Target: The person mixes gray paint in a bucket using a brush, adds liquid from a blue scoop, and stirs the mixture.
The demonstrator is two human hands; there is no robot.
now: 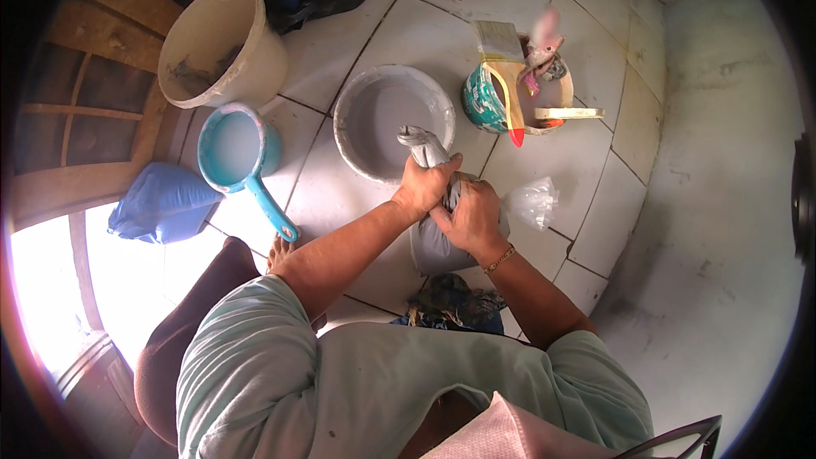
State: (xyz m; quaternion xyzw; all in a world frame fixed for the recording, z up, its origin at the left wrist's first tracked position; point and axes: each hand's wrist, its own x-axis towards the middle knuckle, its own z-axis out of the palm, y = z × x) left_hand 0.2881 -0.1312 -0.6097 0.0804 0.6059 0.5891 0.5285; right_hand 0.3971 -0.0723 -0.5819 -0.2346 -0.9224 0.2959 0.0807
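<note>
A grey plastic bag full of powder stands on the tiled floor in front of me. My left hand grips its twisted neck, whose end sticks up over the rim of a round grey basin. My right hand clasps the bag just below the neck, touching the left hand. The basin holds a smooth grey mix.
A blue ladle-shaped scoop with pale liquid lies left of the basin, a cream bucket behind it. A small green tub with paintbrushes stands to the right. A blue bag lies far left, a clear plastic bag beside my right hand.
</note>
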